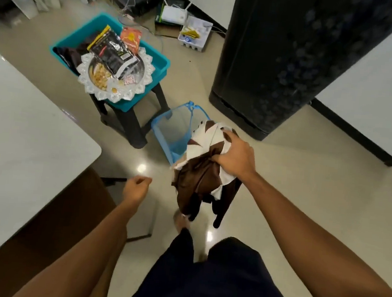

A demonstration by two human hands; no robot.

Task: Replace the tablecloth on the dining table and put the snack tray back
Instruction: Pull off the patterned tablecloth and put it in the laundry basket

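Observation:
My right hand [236,158] grips a bunched brown and white tablecloth [198,175], which hangs down beside a blue mesh hamper [168,126] on the floor. My left hand [136,189] is a loose fist with nothing in it, near the corner of the bare white dining table [19,136]. A silver snack tray [96,83] with a black packet [113,53], an orange packet and loose snacks rests on a teal bin [161,62], which stands on a dark stool [130,123]. A dark folded cloth [67,55] lies inside the bin.
A tall black fridge [294,57] stands at the right. A router, cables and a small white basket [195,34] lie on the floor by the far wall. My legs and one foot show at the bottom.

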